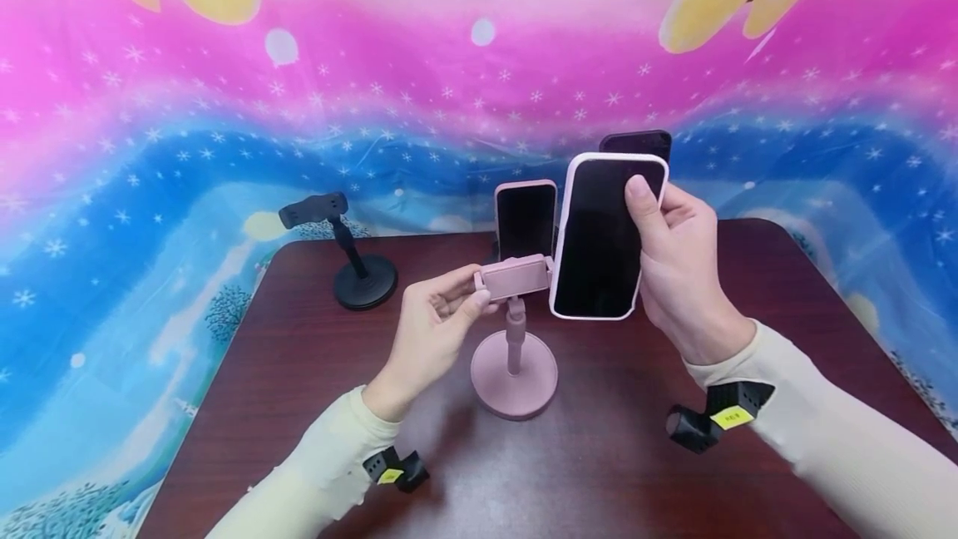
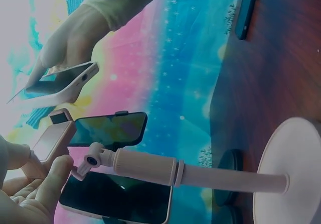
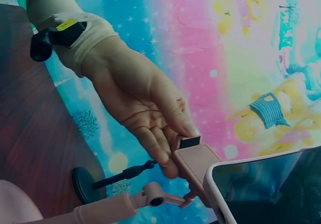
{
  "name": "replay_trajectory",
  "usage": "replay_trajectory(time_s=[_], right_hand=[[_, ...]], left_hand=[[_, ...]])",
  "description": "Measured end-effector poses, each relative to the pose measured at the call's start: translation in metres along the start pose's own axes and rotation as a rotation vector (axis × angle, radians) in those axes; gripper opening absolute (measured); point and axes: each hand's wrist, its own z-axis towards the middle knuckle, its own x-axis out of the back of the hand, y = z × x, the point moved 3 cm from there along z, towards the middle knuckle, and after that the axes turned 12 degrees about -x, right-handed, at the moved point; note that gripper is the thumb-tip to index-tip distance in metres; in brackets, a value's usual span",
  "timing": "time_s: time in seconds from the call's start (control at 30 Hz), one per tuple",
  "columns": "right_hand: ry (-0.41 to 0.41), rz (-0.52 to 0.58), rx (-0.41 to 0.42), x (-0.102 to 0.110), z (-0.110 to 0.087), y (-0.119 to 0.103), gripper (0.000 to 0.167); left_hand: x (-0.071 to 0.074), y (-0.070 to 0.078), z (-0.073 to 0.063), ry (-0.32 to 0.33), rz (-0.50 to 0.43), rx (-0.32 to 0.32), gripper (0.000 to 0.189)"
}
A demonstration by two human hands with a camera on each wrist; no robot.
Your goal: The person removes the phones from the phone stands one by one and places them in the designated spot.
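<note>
A pink phone stand (image 1: 514,339) with a round base stands at the middle of the table. My left hand (image 1: 434,323) pinches the left end of its clamp head (image 1: 515,277) between thumb and fingers. In my right hand (image 1: 684,273) is a phone in a white case (image 1: 602,248), upright, its dark screen facing me and the thumb over the screen's upper right. The phone's left edge is right at the clamp's right end in the head view. From the right wrist view, the clamp's end pad (image 3: 190,142) shows beside the left thumb.
Behind the pink stand is a phone in a pink case (image 1: 526,219), and a black phone (image 1: 651,142) rises behind the white-cased one. An unloaded black phone stand (image 1: 359,273) is at the left on the dark red table (image 1: 262,406). A patterned cloth (image 1: 419,90) hangs behind.
</note>
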Motion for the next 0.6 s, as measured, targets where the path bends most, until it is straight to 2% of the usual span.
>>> replay_trajectory(time_s=[0.3, 0.6], right_hand=[[0.009, -0.096, -0.045, 0.007, -0.006, 0.002, 0.015], [0.008, -0.123, -0.074, 0.019, -0.009, 0.006, 0.015]], left_hand=[[0.015, 0.006, 0.005, 0.065, -0.028, -0.009, 0.033], [0.029, 0.015, 0.008, 0.118, -0.051, -0.018, 0.033]])
